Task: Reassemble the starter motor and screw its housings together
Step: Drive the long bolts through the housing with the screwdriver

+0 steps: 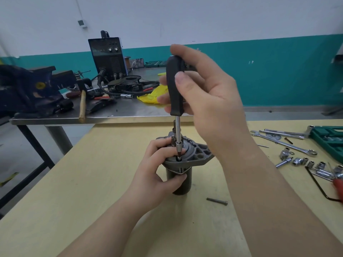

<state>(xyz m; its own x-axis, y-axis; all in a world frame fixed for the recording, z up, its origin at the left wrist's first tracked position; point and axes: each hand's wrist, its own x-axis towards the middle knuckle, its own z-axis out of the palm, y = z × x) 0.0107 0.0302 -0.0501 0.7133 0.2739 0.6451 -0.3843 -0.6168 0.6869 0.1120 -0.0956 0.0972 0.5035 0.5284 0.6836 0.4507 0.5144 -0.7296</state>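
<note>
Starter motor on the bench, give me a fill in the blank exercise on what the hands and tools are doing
1. The right hand grips the black handle of the ____.
2. The left hand steadies the starter motor, which stands ____ on the wooden table.
3. A loose bolt lies on the table to the ____ of the motor.
4. The driver tip points ____ into the housing.

Missing words: screwdriver; upright; right; down

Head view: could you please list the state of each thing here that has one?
Starter motor: upright on the table, gripped by the left hand.
Screwdriver: vertical, tip seated in the housing, held by the right hand.
Loose bolt: lying flat on the table.
Green tool case: open.
</note>
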